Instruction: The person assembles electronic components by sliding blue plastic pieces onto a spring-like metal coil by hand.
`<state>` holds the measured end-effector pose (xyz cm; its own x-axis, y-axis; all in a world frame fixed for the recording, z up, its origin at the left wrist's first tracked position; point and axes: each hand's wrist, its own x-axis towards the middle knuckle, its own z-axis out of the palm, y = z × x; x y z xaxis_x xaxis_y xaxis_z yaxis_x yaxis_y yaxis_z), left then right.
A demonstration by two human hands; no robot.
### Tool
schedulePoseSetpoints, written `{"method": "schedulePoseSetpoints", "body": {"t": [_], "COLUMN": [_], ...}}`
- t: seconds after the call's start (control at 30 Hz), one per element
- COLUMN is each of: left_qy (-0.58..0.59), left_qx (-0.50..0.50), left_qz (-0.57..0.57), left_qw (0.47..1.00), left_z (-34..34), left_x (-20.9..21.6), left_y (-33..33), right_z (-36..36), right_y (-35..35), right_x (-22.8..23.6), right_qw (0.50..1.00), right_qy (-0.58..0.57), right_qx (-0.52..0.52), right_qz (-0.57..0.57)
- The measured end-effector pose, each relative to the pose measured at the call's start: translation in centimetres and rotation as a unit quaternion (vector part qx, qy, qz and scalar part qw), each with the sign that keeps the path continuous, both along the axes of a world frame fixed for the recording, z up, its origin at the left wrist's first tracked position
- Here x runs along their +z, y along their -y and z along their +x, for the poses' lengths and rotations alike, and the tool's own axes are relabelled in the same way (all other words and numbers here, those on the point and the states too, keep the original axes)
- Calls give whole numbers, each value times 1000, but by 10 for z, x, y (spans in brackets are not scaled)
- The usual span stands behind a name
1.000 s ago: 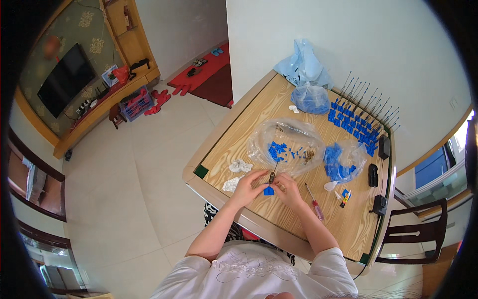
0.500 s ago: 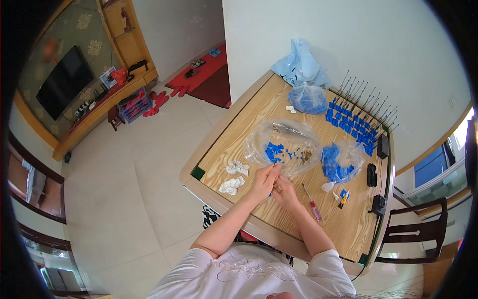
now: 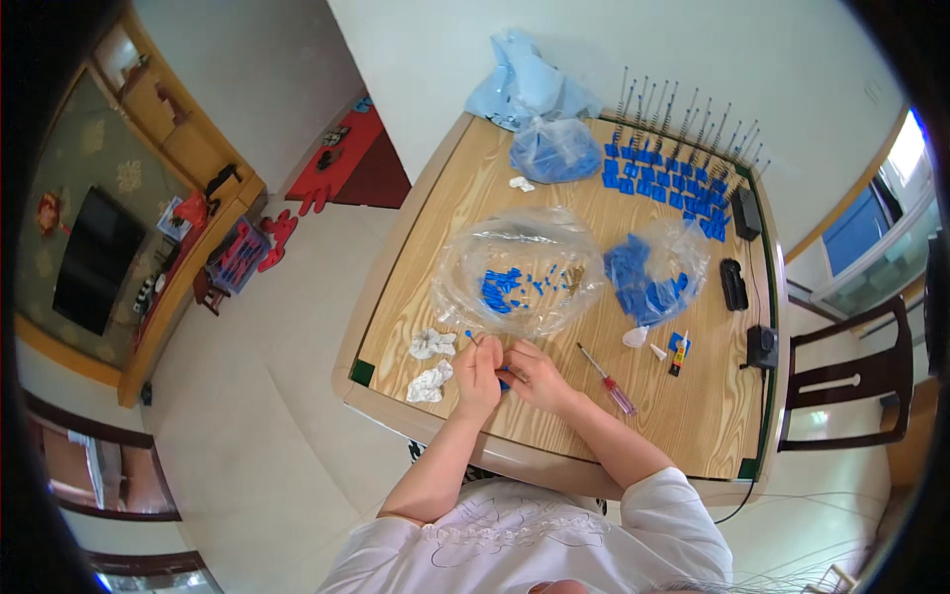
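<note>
At a wooden counter (image 3: 693,416), the left hand (image 3: 478,378) grips a blue-tipped rod (image 3: 469,335) while the right hand (image 3: 535,376) pinches a blue piece (image 3: 505,385); apparent fitting next calls for steadiness.

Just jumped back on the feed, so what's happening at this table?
A person's left hand and right hand are close together over a small blue piece, mostly hidden by the fingers. A blue-tipped rod sticks out beyond the left hand. A clear bag with blue parts lies ahead; a screwdriver lies to the right.
</note>
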<state>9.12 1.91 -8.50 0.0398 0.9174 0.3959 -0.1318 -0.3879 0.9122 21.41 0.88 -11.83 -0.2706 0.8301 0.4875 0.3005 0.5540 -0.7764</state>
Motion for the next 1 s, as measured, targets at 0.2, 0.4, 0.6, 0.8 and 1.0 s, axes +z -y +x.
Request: {"method": "schedulePoseSetpoints", "body": {"t": [0.2,0.4,0.6,0.8,1.0], "left_qy": [31,40,26,25,25], "left_qx": [-15,-3,7,20,8], "left_qz": [-12,-4,-7,-2,-4], "left_qw": [999,999,1000,999,1000], "left_z": [2,2,5,4,3], "left_x": [-2,-5,-2,-5,-4], "left_y": [0,2,1,1,2], "right_z": [1,2,2,2,2], "right_y": [-1,2,2,2,2], "right_x": [-7,-1,-6,-3,-2], "right_qw": [1000,1000,1000,1000,1000], "right_qy": [-3,9,-12,-6,9], "right_qx": [0,10,2,0,6], "right_qz": [0,-6,-6,-1,6]}}
